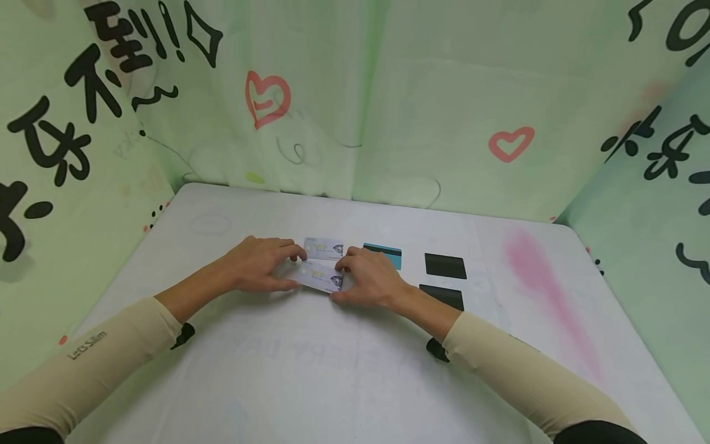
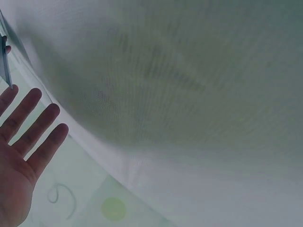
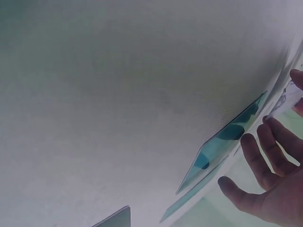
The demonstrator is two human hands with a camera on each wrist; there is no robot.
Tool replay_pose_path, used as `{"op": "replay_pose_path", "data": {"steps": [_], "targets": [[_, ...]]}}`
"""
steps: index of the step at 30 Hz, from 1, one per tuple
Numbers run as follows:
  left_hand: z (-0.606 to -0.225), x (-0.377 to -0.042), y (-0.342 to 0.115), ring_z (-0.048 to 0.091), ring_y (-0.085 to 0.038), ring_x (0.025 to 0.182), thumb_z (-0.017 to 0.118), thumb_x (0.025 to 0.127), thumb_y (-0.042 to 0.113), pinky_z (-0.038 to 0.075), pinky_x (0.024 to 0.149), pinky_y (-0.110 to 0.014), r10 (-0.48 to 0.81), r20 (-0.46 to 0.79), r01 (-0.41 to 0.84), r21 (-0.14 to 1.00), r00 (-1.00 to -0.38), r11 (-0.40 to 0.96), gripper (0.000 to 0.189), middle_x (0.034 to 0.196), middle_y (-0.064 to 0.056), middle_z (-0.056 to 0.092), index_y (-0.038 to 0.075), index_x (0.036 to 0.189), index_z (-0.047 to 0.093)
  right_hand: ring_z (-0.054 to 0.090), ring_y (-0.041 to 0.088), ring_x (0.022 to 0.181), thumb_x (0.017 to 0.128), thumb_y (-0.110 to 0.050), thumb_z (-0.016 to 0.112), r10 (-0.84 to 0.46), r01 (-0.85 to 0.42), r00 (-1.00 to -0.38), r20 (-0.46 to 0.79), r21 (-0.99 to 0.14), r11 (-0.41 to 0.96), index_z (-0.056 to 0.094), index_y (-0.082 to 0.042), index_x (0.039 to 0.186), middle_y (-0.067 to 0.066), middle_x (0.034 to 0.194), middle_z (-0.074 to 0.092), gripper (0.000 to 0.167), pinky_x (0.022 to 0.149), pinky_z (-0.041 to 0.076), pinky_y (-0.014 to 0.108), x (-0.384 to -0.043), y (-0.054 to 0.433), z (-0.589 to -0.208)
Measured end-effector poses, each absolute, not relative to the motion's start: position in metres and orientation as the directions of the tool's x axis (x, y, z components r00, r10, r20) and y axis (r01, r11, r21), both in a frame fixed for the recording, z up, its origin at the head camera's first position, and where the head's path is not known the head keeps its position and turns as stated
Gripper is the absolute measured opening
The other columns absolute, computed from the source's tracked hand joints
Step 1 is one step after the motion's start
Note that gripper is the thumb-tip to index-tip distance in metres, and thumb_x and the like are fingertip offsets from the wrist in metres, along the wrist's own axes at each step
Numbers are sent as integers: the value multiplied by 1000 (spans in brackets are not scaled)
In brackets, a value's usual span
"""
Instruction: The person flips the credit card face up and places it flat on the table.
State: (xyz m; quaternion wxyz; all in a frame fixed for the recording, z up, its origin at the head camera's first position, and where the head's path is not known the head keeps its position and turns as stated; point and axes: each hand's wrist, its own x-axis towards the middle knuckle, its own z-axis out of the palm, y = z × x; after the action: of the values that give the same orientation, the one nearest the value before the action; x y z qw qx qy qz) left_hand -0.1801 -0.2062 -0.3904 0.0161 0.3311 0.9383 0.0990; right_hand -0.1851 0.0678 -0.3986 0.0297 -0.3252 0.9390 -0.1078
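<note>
"While the left hand [image 1: 263,265] and right hand [image 1: 370,277] sit partly spread, what's held?"
"One pale card [image 1: 318,277], pinched at opposite edges, just beside a second card [image 1: 323,248]."
"Room?"
"Wide tabletop [image 1: 310,370] along the near side."

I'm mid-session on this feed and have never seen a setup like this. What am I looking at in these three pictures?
There's no machine here: these are a person's bare left hand and right hand. The wide picture comes from a camera worn on the head, looking forward and down. The other two come from cameras on the wrists, so each shows its own hand close up, at a tilt.

On the white table lie a farther white card, a blue card with a dark stripe, partly hidden behind the right hand, and two black cards. The nearer white card is held by its edges between both hands.
</note>
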Motion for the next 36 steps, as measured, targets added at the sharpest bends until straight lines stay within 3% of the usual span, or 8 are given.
{"op": "replay_pose_path", "data": {"steps": [13, 21, 36], "targets": [[-396, -181, -208, 59, -11, 94, 75, 89, 48, 49, 71, -33, 622, 16, 611, 209, -782, 763, 48, 113, 7, 65, 23, 129, 64, 54, 13, 86, 81, -51, 83, -618, -605, -786, 16, -226, 764, 77, -14, 117, -2, 103, 65, 52, 71, 45, 29, -186, 67, -403], [-397, -180, -208, 63, -15, 110, 78, 88, 47, 53, 77, -39, 614, 10, 602, 207, -789, 771, 51, 125, 3, 65, 21, 130, 65, 54, 15, 91, 80, -50, 83, -625, -613, -780, 23, -226, 757, 76, -14, 116, -3, 102, 64, 51, 73, 46, 30, -188, 66, -406], [-397, -181, -204, 61, -18, 113, 81, 85, 46, 54, 80, -43, 609, -12, 597, 187, -793, 780, 48, 124, 3, 62, 21, 125, 68, 53, 16, 91, 81, -50, 83, -622, -607, -783, 16, -241, 757, 76, -15, 118, -2, 103, 64, 51, 72, 44, 30, -187, 67, -405]]}}
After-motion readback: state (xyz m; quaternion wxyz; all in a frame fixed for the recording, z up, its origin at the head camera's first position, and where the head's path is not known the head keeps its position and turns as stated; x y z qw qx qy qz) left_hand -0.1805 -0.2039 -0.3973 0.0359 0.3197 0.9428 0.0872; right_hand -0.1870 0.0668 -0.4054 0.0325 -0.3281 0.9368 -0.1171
